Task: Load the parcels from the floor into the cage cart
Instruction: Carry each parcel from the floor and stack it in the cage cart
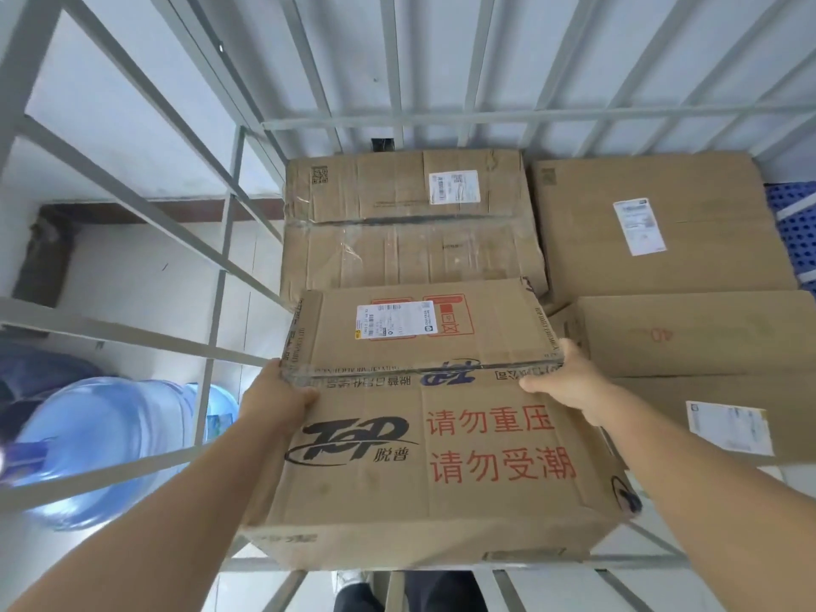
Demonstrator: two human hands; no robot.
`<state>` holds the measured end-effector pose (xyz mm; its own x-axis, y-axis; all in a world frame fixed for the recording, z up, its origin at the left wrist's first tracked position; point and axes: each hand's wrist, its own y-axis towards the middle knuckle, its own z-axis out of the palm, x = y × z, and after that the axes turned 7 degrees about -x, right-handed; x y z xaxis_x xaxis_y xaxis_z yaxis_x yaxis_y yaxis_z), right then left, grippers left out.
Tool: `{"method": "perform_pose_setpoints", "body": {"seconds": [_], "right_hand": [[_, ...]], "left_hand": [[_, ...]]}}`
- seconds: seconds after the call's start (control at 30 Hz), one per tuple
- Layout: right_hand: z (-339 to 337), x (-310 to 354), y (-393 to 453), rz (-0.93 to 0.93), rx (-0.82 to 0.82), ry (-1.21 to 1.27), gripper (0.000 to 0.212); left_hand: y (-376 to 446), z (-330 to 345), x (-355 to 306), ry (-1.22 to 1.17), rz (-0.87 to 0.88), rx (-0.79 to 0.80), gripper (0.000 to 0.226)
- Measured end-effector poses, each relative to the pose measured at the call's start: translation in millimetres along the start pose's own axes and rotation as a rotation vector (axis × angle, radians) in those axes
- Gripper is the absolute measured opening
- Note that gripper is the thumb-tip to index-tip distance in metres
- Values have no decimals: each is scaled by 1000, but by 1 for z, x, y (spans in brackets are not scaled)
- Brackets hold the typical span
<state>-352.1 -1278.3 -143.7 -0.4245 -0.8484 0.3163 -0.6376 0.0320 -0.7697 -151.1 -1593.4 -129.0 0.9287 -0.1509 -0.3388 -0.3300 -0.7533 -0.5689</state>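
A brown cardboard parcel (432, 452) printed with a black "TOP" logo and red characters fills the lower middle of the view, over the near-left part of the grey cage cart (132, 205). My left hand (276, 397) grips its upper left edge and my right hand (569, 382) grips its upper right edge. Its top flap carries a white shipping label (395, 319). Whether the parcel rests on the cart floor or still hangs in my hands is hidden.
Inside the cart lie other parcels: a taped one (406, 223) at the back left, a large one (653, 223) at the back right, and two (689, 333) on the near right. A blue water jug (101, 448) lies outside the left bars. My shoes (353, 589) show below.
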Motion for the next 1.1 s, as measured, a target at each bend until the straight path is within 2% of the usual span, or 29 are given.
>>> {"method": "perform_pose_setpoints", "body": {"seconds": [0.27,0.47,0.53,0.77,0.93,1.1], "right_hand": [[28,-15,25,-1,-55,28,80],[61,-39,40,31,-120,65,107],[71,-46,50,34,-129,63,113],[95,-68,91,48,-131,39,110],[105,-79,109,41,-145,-10,103],[114,-87,124,59,-136,-14,107]], "left_hand": [[24,33,14,-4,-67,-4,44],[32,63,37,-17,-107,1,66],[35,74,43,-24,-105,-1,66],[55,112,60,5,-47,-9,53],[67,135,68,22,-21,18,57],[78,149,73,31,7,49,61]]}}
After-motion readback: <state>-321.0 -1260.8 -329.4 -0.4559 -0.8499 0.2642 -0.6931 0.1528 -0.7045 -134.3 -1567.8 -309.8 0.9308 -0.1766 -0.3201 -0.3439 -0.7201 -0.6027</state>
